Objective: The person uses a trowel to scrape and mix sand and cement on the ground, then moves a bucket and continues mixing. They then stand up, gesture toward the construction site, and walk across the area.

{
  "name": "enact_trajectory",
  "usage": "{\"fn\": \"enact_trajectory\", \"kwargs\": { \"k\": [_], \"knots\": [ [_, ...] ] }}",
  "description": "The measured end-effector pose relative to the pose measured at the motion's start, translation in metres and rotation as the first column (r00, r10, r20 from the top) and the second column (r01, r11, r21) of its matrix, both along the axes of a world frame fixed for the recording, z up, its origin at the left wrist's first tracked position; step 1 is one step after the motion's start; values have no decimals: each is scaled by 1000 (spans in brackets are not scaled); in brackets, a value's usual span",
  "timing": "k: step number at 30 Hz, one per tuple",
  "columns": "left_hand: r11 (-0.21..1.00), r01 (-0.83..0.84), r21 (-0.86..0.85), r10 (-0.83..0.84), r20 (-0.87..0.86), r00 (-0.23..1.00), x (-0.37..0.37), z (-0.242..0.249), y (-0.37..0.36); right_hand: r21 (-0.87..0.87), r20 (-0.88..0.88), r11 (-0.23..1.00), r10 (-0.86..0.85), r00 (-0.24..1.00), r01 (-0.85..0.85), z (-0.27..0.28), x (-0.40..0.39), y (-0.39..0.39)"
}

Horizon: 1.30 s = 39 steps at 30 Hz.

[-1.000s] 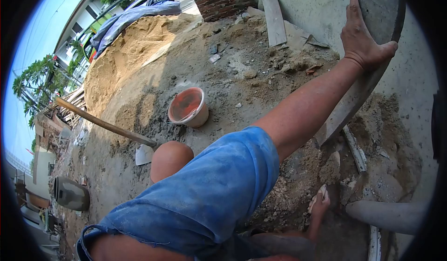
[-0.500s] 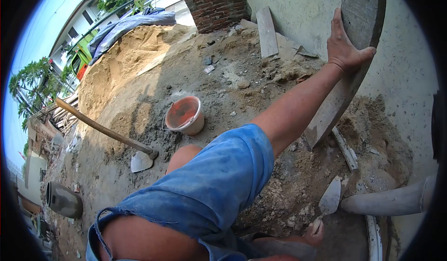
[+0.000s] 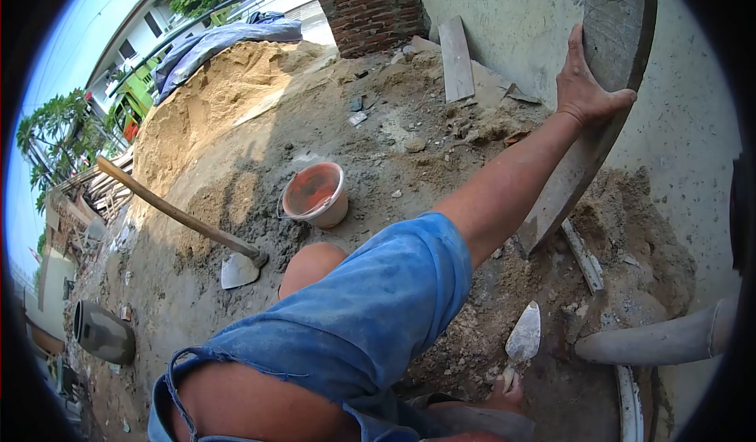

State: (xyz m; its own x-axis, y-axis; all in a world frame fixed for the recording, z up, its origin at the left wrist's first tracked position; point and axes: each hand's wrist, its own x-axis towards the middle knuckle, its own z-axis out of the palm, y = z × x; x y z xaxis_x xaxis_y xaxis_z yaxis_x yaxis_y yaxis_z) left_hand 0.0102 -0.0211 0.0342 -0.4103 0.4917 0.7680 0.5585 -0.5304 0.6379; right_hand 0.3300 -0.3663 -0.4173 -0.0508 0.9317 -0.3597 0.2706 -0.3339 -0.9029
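My left hand (image 3: 587,91) is stretched out along a long grey board (image 3: 610,28) that leans by the wall. Its thumb reaches over one edge and its fingers spread across toward the other. Low in the view, my right hand (image 3: 506,392) is closed round the handle of a trowel (image 3: 524,333). The trowel's pointed blade, smeared pale grey, is above the dirt and bears no visible load. A blue sleeve (image 3: 346,292) covers much of the middle of the view, and part of the right arm is hidden.
A whitish bucket (image 3: 339,208) stands on the muddy ground. Beyond it are a wooden-handled hoe (image 3: 177,212), a dark container (image 3: 106,333) and a sand pile (image 3: 205,95). A grey pipe (image 3: 654,343) juts out at right. Another board (image 3: 455,60) leans on the wall.
The trowel and my right hand have shifted left, away from the pipe, and the blade has turned more upright in view. My left hand stays on the board.
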Motion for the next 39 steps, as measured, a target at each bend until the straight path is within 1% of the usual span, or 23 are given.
{"fn": "enact_trajectory", "kwargs": {
  "k": [1, 3, 6, 9, 12, 13, 15, 16, 18, 19, 20, 21, 22, 24, 26, 30, 32, 33, 34, 35, 36, 37, 39],
  "knots": [
    [1000, -14, 21, 14, -2, 1000, 0, 0, -1, 31, 7, 1000, -5, 1000, 5, 9, -3, 0],
    [1000, 17, -9, -16, 21, 1000, 1, 3, -4, -90, -4, 994, -65, 998, 64, 33, -6, 1],
    [999, 37, -37, -35, 45, 998, 1, 4, -7, -18, -62, 999, -34, 997, 33, 47, -6, 7],
    [999, 24, -31, -22, 54, 998, 1, 4, -8, -61, -21, 998, -12, 1000, 10, 56, -4, 9],
    [998, 33, -46, -29, 77, 997, 3, 7, -14, 9, 5, 1000, 19, 1000, -19, 8, 13, 11],
    [997, 49, -64, -43, 94, 995, 3, 8, -15, 11, 4, 999, 35, 999, -35, 4, 14, 11],
    [994, 87, -67, -77, 134, 988, 3, 8, -15, -48, 2, 998, 41, 999, -41, -8, 17, 11],
    [996, 67, -63, -59, 130, 990, 2, 7, -12, -68, 1, 996, 51, 999, -51, -12, 18, 11],
    [995, 69, -66, -60, 139, 988, 3, 7, -11, 127, 197, 985, 90, 976, -116, -26, 18, 9],
    [996, 56, -65, -47, 138, 989, 3, 8, -12, 128, 196, 983, 102, 975, -129, 4, 7, 8],
    [994, 81, -77, -69, 149, 986, 3, 9, -13, 60, 215, 991, 106, 971, -121, 74, -19, 3],
    [990, 107, -88, -92, 160, 983, 2, 9, -12, 27, 224, 992, 114, 968, -123, 88, -26, 4],
    [995, 58, -82, -46, 144, 989, 3, 6, -6, -6, 234, 992, 123, 965, -125, 103, -33, 4],
    [996, 51, -72, -40, 149, 988, 2, 5, -4, -176, 178, 982, 103, 979, -71, 51, -15, 7],
    [994, 86, -72, -72, 175, 982, 3, 8, -10, -233, 143, 972, 76, 987, -41, 48, -16, 11],
    [993, 105, -55, -92, 199, 976, 2, 5, -5, -277, 82, 961, 47, 996, -23, 77, -29, 12],
    [996, 78, -38, -69, 198, 978, 4, 2, 3, -283, 64, 959, 52, 997, -32, 79, -31, 12],
    [998, 62, -20, -57, 198, 979, 4, -1, 7, -231, 68, 969, 100, 993, -82, 73, -27, 11],
    [994, 83, -77, -67, 193, 979, 2, -1, 8, -232, 69, 969, 108, 992, -89, 74, -29, 10],
    [994, 76, -78, -60, 195, 979, 2, -1, 8, -173, 82, 981, 101, 992, -85, 76, -31, 7],
    [996, 67, -56, -55, 191, 980, 2, -1, 9, -112, 93, 990, 94, 991, -83, 78, -33, 5],
    [998, 58, -33, -51, 186, 981, 2, -3, 14, -115, 95, 989, 101, 990, -90, 71, -30, 6],
    [1000, 3, 1, -3, 184, 983, 4, -6, 18, -147, -19, 985, 91, 996, -93, 46, -18, 9]
  ]
}}
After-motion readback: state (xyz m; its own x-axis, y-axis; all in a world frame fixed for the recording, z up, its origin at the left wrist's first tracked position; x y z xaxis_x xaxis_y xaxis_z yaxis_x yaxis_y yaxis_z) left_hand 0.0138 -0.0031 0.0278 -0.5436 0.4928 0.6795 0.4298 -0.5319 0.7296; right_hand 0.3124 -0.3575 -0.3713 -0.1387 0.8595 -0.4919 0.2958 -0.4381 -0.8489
